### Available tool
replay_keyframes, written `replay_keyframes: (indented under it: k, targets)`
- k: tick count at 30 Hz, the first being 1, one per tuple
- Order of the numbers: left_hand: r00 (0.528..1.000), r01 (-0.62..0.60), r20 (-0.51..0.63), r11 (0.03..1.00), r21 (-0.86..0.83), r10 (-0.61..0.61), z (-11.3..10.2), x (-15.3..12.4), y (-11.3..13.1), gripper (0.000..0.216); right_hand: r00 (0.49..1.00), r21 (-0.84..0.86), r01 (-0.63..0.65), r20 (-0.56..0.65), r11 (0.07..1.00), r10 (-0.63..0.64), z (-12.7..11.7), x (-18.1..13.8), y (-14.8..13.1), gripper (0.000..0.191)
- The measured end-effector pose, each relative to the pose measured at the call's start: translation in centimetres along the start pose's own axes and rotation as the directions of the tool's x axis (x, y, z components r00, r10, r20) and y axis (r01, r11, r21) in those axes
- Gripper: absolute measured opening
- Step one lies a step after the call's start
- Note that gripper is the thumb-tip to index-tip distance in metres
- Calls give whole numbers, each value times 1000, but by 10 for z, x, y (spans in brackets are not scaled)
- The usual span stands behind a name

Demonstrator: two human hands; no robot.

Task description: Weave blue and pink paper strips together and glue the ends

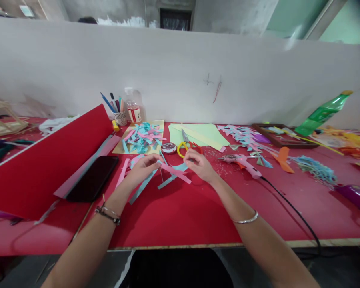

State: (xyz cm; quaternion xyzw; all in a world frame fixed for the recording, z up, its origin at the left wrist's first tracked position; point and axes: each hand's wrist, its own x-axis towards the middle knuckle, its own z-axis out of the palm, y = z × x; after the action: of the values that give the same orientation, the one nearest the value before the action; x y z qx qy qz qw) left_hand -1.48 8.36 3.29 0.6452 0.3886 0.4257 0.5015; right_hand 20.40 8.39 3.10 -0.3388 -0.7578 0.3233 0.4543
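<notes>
Above the red tabletop, my left hand pinches a bunch of pink and light blue paper strips. A pink paper strip sticks out from its fingertips to the right, and a blue paper strip hangs below. My right hand is closed, thumb and fingers together, close to the end of another blue strip; what it holds is too small to make out. Just behind the right hand lie scissors with yellow and red handles. Beside them is a small round tin.
A pile of cut strips lies at the back. A pink glue gun with a black cord rests on the right. To the left are a phone and a standing red board. A green bottle leans at the far right.
</notes>
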Motion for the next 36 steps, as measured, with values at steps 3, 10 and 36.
replay_keyframes:
  k: [3, 10, 36]
  targets:
    - [999, -8, -51, 999, -31, 6, -2, -1, 3, 5, 999, 65, -23, 38, 998, 20, -7, 0, 1, 14]
    - [998, -36, -56, 999, -25, 35, -3, -2, 4, 5, 998, 129, -16, 66, 992, 8, -11, -1, 9, 11]
    - [986, -54, 160, 993, 109, 36, 17, -3, -1, 9, 982, -303, 136, 167, 943, -88, 18, -5, -13, 9]
